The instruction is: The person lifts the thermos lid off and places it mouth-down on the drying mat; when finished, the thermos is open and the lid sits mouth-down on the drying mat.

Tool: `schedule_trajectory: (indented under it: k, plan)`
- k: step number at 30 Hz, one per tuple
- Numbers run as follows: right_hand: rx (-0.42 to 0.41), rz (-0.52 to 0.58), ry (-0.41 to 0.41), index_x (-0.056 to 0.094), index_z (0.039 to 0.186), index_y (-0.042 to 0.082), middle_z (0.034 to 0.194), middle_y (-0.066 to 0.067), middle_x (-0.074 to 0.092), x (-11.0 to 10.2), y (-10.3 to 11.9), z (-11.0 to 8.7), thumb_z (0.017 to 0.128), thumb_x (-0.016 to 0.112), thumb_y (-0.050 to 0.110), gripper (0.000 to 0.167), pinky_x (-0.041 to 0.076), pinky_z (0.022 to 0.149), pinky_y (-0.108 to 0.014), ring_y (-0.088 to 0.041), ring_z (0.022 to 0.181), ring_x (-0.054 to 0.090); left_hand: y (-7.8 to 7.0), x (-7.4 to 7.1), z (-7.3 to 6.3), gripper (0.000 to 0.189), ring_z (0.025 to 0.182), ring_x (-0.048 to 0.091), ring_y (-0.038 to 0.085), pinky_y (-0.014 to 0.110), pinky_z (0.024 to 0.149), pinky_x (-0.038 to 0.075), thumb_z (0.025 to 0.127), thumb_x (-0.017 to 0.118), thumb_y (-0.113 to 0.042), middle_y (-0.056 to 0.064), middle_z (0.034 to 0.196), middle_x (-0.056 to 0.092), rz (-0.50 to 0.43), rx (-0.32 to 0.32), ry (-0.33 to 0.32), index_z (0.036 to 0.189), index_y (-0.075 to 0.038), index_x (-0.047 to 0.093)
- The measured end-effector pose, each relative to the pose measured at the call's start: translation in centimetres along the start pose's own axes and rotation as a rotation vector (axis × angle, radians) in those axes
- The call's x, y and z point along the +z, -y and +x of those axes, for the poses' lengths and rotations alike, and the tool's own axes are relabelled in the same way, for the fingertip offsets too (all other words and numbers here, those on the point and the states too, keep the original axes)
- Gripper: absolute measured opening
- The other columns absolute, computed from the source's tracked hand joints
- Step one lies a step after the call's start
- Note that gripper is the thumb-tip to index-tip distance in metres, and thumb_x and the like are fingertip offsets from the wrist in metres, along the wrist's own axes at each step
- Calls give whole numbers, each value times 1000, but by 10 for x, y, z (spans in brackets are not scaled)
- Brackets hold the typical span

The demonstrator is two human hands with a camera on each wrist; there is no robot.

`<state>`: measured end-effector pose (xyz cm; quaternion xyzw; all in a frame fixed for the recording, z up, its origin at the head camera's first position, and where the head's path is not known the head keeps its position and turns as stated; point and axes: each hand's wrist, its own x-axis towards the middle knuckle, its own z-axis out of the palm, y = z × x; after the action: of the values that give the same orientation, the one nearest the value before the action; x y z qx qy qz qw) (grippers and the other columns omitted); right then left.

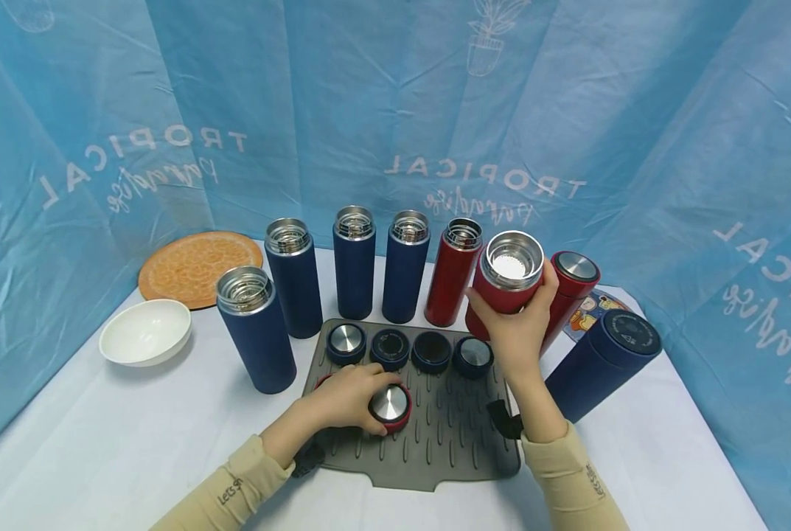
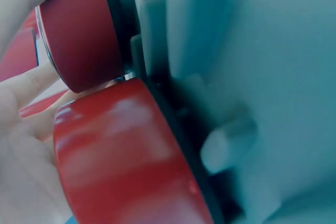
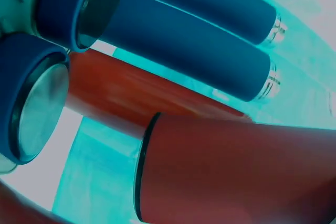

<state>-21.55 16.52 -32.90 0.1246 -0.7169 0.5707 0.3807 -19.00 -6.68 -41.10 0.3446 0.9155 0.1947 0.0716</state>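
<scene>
On the dark ribbed mat [image 1: 444, 442], my left hand [image 1: 343, 397] grips a red flask lid [image 1: 390, 404] with a silver top, thumb and fingers round its sides. A second red lid [image 2: 131, 156] lies beside it under the palm, mostly hidden in the head view. My right hand [image 1: 517, 332] holds a lidless red thermos flask [image 1: 495, 295] by its side; its steel mouth faces up with a strainer inside. In the right wrist view its base looks raised off the table. Several navy lids [image 1: 390, 349] stand in a row along the mat's back.
Several lidless navy flasks [image 1: 354, 273] and a lidless red flask [image 1: 450, 276] stand behind the mat. Right of my right hand are a lidded red flask [image 1: 574, 284] and a lidded navy flask [image 1: 597, 365]. A white bowl [image 1: 144, 335] and an orange-slice placemat [image 1: 196, 269] lie left.
</scene>
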Motion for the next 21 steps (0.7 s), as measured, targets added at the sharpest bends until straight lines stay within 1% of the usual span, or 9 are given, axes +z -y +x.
schedule_trajectory:
  k: [3, 6, 10, 13, 16, 21]
  plan:
    - [29, 45, -20, 26, 137, 15, 134, -3, 45, 2, -5, 10, 72, 76, 4, 83, 39, 98, -43, -17, 121, 43, 0, 0, 0, 73, 92, 59, 21, 34, 74, 50, 62, 83, -39, 5, 110, 59, 2, 2, 1, 125, -13, 56]
    - [81, 68, -32, 26, 138, 17, 134, -1, 45, 6, -13, 16, 74, 76, 7, 82, 41, 96, -42, -15, 121, 43, -1, -1, -1, 73, 92, 58, 21, 35, 74, 50, 62, 83, -38, 6, 109, 59, 1, 5, 1, 125, -12, 56]
    - [168, 90, -34, 25, 139, 18, 133, 1, 44, 11, -29, 19, 76, 75, 11, 81, 41, 96, -40, -12, 121, 42, -1, -1, -1, 73, 92, 58, 21, 36, 75, 49, 63, 83, -38, 6, 110, 59, 0, -4, 6, 125, -12, 56]
    - [212, 77, -44, 25, 139, 19, 133, 1, 43, 15, -42, 20, 76, 75, 13, 80, 39, 97, -39, -11, 121, 40, -1, 0, -1, 73, 93, 57, 21, 37, 76, 49, 63, 83, -38, 6, 110, 59, -3, -12, 13, 126, -13, 55]
    - [233, 65, -63, 26, 139, 19, 133, 1, 42, 19, -53, 21, 76, 75, 13, 80, 38, 98, -39, -11, 121, 39, -1, 0, -1, 73, 93, 57, 21, 37, 76, 49, 63, 83, -38, 5, 110, 59, -4, -13, 13, 126, -13, 55]
    - [253, 77, -94, 26, 138, 18, 134, -1, 40, 24, -68, 23, 76, 75, 11, 79, 36, 99, -39, -12, 122, 38, -2, -1, -1, 73, 92, 58, 21, 36, 75, 49, 63, 83, -37, 6, 110, 59, -12, -15, 12, 126, -12, 55]
